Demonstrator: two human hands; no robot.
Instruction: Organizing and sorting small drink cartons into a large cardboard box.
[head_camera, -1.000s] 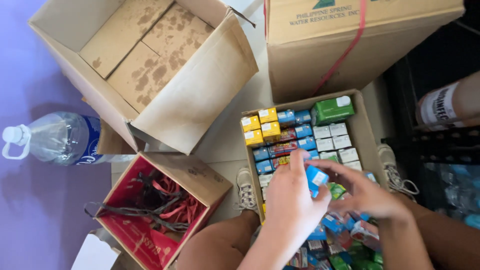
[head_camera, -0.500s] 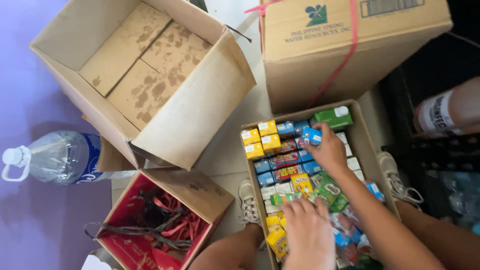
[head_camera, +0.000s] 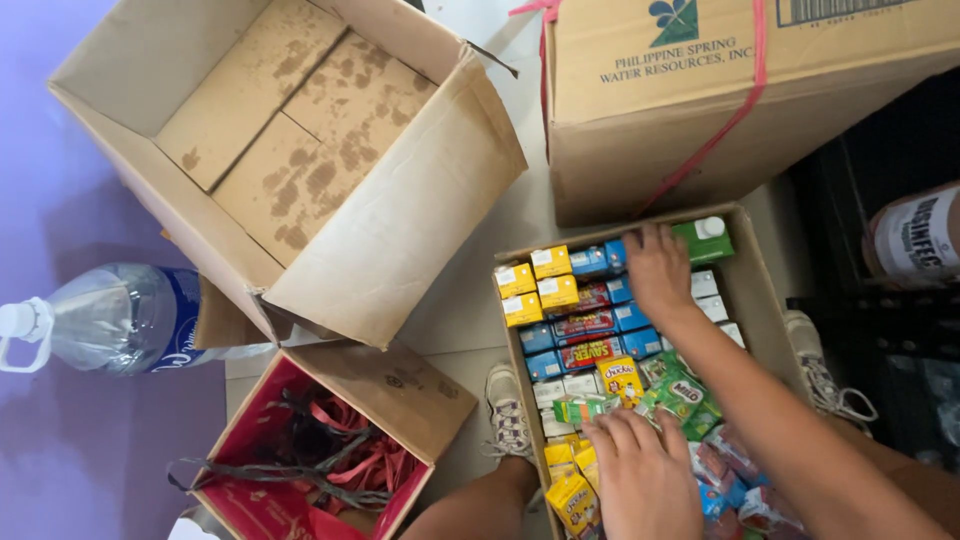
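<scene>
Since a moment ago the right hand (head_camera: 655, 268) has reached farther up the shallow tray box (head_camera: 762, 290) and now lies flat, fingers spread, on the far rows of small cartons beside a green carton with a white cap (head_camera: 703, 241); whether it pinches anything, I cannot tell. Meanwhile the left hand (head_camera: 640, 470) has come to rest palm down with fingers loosely spread on the jumbled packets at the near end, touching a small yellow carton (head_camera: 621, 378) and green sachets (head_camera: 680, 395).

Pale tile floor (head_camera: 470, 310) shows between the boxes, with a purple surface (head_camera: 60, 200) along the left side. Inside the tray, yellow cartons (head_camera: 535, 282) stand in the far left corner, blue ones (head_camera: 585, 325) in neat rows beside them, white ones (head_camera: 712, 300) toward the right wall. An open, stained cardboard box (head_camera: 290, 160) sits up left. A closed cardboard box tied with a pink strap (head_camera: 740, 90) stands behind the tray. Near left lies a red-lined box of tangled red and dark straps (head_camera: 320, 450), and a clear water bottle (head_camera: 110, 315) lies on its side. Two sneakers (head_camera: 508, 410) flank the tray.
</scene>
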